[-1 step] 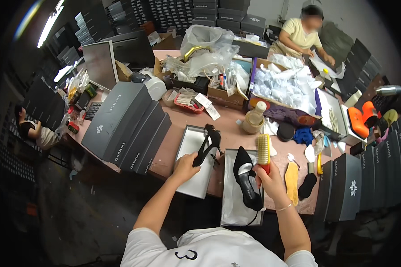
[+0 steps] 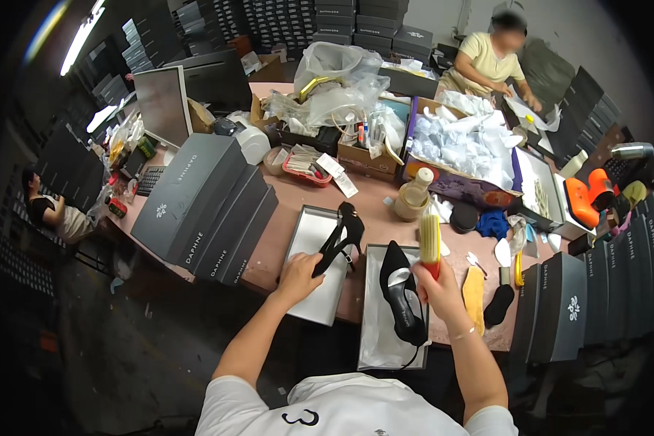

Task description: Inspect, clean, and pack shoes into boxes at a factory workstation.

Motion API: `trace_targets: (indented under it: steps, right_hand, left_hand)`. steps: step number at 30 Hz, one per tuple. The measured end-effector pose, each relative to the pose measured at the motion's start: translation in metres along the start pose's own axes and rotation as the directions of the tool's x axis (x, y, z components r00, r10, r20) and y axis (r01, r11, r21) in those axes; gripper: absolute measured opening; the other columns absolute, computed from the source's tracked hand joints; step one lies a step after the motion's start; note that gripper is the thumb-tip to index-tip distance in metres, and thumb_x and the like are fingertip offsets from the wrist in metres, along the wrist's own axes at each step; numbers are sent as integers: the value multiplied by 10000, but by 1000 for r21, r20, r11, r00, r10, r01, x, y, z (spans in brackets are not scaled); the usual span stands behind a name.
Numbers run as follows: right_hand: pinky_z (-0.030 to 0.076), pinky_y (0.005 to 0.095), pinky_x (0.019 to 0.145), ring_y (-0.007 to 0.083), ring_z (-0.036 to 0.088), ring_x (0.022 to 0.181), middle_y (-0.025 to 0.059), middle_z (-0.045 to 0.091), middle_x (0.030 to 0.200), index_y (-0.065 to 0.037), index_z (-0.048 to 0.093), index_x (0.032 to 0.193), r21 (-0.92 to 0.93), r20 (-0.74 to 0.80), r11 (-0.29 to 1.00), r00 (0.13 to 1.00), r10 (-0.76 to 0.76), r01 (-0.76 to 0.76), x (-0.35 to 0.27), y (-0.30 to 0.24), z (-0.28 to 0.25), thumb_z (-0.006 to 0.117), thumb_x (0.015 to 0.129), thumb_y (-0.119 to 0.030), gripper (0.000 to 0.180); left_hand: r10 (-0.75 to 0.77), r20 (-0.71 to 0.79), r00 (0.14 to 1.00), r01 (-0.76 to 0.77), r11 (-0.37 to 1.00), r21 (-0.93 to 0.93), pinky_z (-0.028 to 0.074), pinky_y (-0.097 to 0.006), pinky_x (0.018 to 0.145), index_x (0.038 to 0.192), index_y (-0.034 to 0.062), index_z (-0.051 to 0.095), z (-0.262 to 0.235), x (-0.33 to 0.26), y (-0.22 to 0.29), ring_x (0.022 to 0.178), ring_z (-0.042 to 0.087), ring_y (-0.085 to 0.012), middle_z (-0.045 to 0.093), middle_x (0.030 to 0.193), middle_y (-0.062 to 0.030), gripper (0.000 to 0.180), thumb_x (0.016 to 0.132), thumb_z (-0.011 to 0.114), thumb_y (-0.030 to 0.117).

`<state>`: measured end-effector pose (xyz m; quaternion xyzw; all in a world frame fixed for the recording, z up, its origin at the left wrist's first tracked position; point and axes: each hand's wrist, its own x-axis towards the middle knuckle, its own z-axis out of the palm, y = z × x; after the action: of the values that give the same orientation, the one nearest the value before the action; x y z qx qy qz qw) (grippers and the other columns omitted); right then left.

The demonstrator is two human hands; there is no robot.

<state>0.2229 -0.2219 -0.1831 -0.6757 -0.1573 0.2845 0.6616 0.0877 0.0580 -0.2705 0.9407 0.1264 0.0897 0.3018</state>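
The person is working on a pair of black high-heeled shoes, at the brushing step by the look of it. The left hand (image 2: pixel 300 275) is gripping one black shoe (image 2: pixel 339 238) over the open grey box (image 2: pixel 309 251) at about ten o'clock from the body. The right hand (image 2: pixel 437 291) is closed around the red handle of a yellow brush (image 2: pixel 430 241), held upright at one o'clock. The second shoe (image 2: pixel 402 291), glossy and pointed, is lying in the other box (image 2: pixel 392 330) at twelve o'clock. The next move is probably calling for bringing brush and held shoe together.

right hand (image 2: pixel 437 289) hides the brush (image 2: pixel 429 238) handle
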Motion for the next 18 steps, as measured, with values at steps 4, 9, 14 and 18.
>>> trace_targets:
  steps: [4, 9, 14, 18]
  right_hand:
    - [318, 212, 379, 42, 395, 459, -33, 465, 687, -43, 512, 1087, -12, 114, 999, 993, 38, -37, 47, -18, -6, 647, 902, -294, 340]
    - [321, 201, 388, 49, 392, 468, -35, 478, 726, -44, 523, 1216, -390, 403, 898, 840, 364, -202, 45, -31, 25, 698, 856, -342, 500]
    - [353, 195, 394, 76, 511, 502, -5, 530, 751, -86, 499, 1239, 87, 381, 870, 823, 421, -485, -13, 29, 42, 551, 884, -17, 364]
    - [366, 212, 394, 83, 510, 481, 31, 541, 743, -39, 433, 1271, 129, 193, 974, 968, 157, -184, -48, 21, 57, 486, 877, 25, 402]
  left_hand:
    - [487, -103, 867, -439, 847, 300, 314, -559, 1069, 930, 99, 621, -35, -18, 31, 915, 596, -226, 618, 843, -52, 245, 702, 709, 114]
    - [662, 70, 746, -588, 606, 535, 216, -623, 1107, 825, 145, 608, -74, -20, 57, 1069, 593, -170, 599, 829, 10, 37, 795, 598, 127]
    - [620, -428, 658, -387, 766, 514, 218, -576, 1129, 1289, 94, 553, -64, -25, 57, 1378, 332, -370, 365, 1436, -224, 523, 783, 665, 28]
    - [-385, -8, 923, 140, 354, -925, 350, -525, 1065, 1239, 1, 545, -15, -100, 64, 1244, 472, -348, 528, 1285, -222, 389, 916, 607, 207]
